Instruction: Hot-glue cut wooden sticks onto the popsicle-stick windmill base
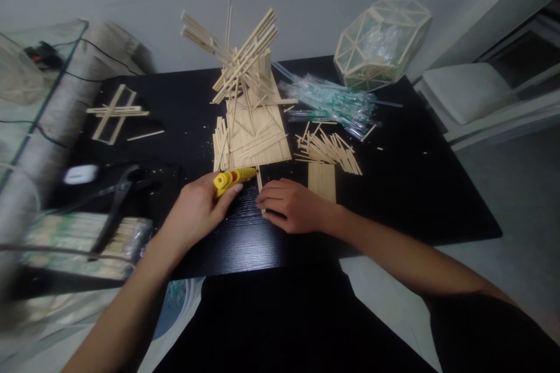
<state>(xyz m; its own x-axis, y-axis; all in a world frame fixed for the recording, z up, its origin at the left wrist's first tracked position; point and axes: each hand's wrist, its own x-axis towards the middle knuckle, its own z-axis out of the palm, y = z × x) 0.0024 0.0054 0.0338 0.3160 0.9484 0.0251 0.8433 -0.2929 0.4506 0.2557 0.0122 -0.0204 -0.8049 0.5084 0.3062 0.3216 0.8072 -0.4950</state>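
My left hand is wrapped round a yellow hot glue gun, whose nozzle points right and meets the upper end of a thin wooden stick. That stick lies upright in view on the black table, and the fingers of my right hand pinch its lower part. Just beyond both hands is a flat base of joined wooden sticks, with loose sticks lying on it. A windmill-like stick structure with crossed blades rises from its far end.
Right of the base lie a pile of short sticks, a small stick panel and plastic-wrapped bundles. A faceted stick-framed shape stands at the back right. Pliers, a white case and a crossed stick frame are at left.
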